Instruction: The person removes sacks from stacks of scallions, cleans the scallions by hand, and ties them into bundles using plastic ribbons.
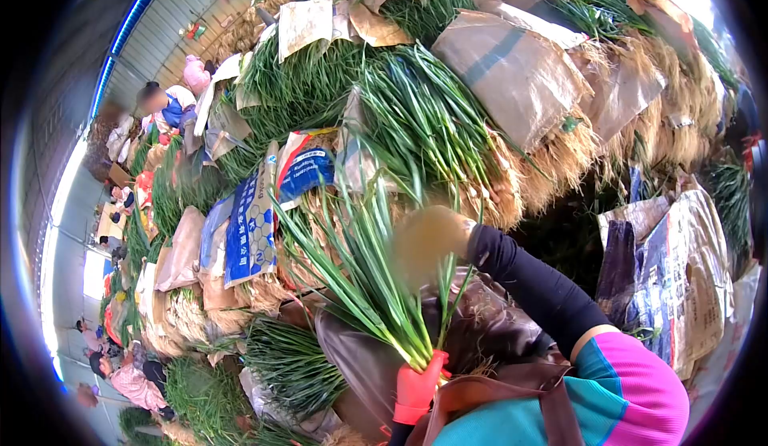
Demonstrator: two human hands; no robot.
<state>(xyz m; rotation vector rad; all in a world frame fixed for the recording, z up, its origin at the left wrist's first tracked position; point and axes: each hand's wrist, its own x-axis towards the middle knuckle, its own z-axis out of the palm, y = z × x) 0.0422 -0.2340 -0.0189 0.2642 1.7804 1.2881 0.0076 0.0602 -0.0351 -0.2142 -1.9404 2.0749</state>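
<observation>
My left hand (pixel 418 388), in an orange-red glove, is closed around the lower stems of a bunch of what looks like green garlic (pixel 364 266). Its long flat leaves fan upward and to the left. My right hand (pixel 432 242), at the end of a black sleeve, is among or just beside the upper leaves on the right. That hand is blurred, so its fingers do not show and I cannot tell whether it grips any leaves. Below the bunch, a brown apron (pixel 496 326) covers my lap.
Large heaps of similar greens (pixel 424 118) with pale roots stand ahead, partly covered by sacks (pixel 516 78). A blue-and-white printed sack (pixel 252 226) lies to the left. More loose greens (pixel 292 362) lie at lower left. Several people, one in pink (pixel 136 382), sit farther left.
</observation>
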